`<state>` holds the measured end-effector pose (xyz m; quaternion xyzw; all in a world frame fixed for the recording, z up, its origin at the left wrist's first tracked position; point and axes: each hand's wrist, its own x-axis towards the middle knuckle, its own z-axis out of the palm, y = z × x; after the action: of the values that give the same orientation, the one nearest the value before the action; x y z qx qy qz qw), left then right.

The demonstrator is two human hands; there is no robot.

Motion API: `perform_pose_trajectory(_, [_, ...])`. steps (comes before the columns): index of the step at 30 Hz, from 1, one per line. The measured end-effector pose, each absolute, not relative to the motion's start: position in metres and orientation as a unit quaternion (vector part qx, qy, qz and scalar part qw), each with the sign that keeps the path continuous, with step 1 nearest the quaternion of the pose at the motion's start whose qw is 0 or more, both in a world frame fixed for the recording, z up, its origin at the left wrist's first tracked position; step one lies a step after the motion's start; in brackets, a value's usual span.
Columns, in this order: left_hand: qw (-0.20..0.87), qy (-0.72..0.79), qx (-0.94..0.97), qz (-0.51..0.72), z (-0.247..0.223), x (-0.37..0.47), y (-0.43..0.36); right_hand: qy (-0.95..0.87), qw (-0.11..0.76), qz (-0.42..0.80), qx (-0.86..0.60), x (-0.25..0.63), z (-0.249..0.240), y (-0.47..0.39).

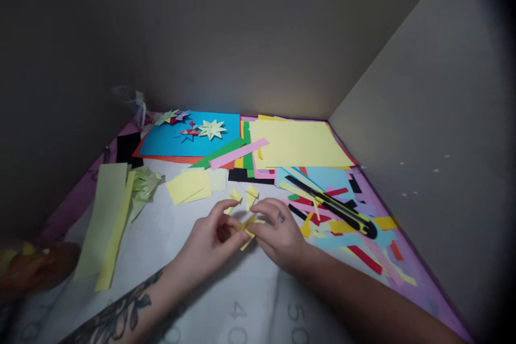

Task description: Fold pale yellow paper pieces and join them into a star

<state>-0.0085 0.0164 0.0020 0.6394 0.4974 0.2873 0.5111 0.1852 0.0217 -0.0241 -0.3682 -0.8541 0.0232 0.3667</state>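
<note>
Above the white mat [141,247], the left hand [207,239] and right hand [281,232] pinch yellow paper [249,224] their fingers [234,243] partly hide.

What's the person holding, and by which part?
A small yellow paper piece: the left hand grips its left side, the right hand its right; the exact edges are hidden.

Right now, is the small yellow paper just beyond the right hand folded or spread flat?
Folded: the small yellow paper beyond the right hand shows angled faces, some lighter, some darker.
</note>
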Motion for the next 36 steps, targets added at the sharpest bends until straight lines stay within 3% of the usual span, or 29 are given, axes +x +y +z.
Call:
perform_pose_trajectory(7, [0.420,0.571,0.670,0.222,-0.002,-0.011,0.016,-0.896,0.298,-0.121,-0.306,0.182,-0.017,0.011])
perform_pose_trajectory(11, [0.387,0.573,0.704,0.165,-0.001,-0.013,0.016,-0.940,0.223,-0.085,-0.245,0.185,-0.019,0.012])
perform_pose_trajectory(15, [0.280,0.572,0.766,0.095,-0.002,-0.012,0.014,-0.947,0.204,-0.049,-0.242,0.195,-0.019,0.020])
perform_pose_trajectory(20, [0.127,0.465,0.860,0.166,-0.012,-0.010,0.010,-0.951,0.186,-0.010,-0.247,0.210,-0.020,0.026])
perform_pose_trajectory(25, [0.091,0.287,0.931,0.204,-0.022,-0.012,0.009,-0.945,0.184,0.015,-0.269,0.220,-0.028,0.027])
perform_pose_trajectory(36, [0.069,0.263,0.947,0.169,-0.015,-0.011,0.001,-0.925,0.242,0.139,-0.257,0.222,-0.032,0.033])
